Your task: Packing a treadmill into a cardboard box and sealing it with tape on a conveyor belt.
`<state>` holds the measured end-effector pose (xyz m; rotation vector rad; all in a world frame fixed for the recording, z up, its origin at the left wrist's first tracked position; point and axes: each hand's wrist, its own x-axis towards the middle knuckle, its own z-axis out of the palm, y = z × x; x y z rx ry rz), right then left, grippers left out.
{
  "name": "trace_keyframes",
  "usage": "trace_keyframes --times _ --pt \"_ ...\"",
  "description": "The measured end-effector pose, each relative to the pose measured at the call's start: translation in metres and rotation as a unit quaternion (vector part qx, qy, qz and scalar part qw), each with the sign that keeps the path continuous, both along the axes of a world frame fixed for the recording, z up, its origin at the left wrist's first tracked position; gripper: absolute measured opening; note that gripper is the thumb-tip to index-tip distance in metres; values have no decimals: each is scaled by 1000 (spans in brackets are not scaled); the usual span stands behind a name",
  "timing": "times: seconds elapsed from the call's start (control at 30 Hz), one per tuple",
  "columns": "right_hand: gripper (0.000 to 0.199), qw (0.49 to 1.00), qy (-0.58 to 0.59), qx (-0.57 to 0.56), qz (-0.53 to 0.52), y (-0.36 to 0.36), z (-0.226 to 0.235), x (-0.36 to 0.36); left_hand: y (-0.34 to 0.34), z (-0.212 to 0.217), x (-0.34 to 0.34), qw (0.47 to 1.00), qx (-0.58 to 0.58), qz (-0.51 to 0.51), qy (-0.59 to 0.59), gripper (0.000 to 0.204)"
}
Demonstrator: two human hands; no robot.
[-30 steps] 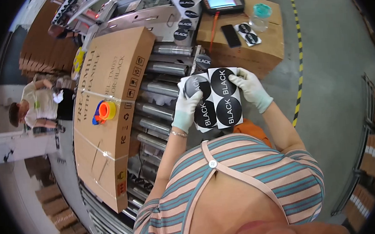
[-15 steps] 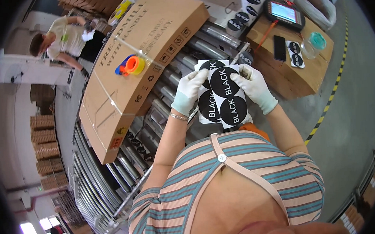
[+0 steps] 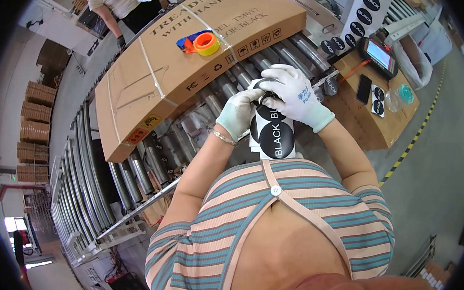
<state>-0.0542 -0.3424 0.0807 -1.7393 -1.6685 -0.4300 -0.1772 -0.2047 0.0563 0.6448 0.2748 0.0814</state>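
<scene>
Over the roller conveyor (image 3: pixel 138 172), both gloved hands grip a white sticker sheet (image 3: pixel 276 134) w/ round black labels: left hand (image 3: pixel 239 112) at its edge, right hand (image 3: pixel 293 96) on top (big cardboard box (image 3: pixel 184 57) just beyond).

A roller conveyor (image 3: pixel 138 172) carries a long cardboard box (image 3: pixel 184 57), an orange tape roll (image 3: pixel 206 43) on top.

The person is wearing a striped top (image 3: pixel 279 222) in pink, teal and white with one white button, two pale gloves and a thin bracelet (image 3: pixel 224 137).
</scene>
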Motion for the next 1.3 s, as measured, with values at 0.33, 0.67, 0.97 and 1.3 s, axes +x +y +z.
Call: trace_keyframes --times 0.33,0.67,0.97,1.3 --pt "28 997 -22 -64 25 24 0 -36 10 -21 -41 985 64 124 100 14" --pt "19 991 -14 -60 118 30 -20 -53 5 -28 -68 957 134 191 172 15" --pt "19 722 672 151 -66 -29 -90 3 73 -87 -111 944 -33 300 136 21" --pt "62 635 665 90 -383 -16 -245 -5 63 -92 -124 946 -41 271 172 23"
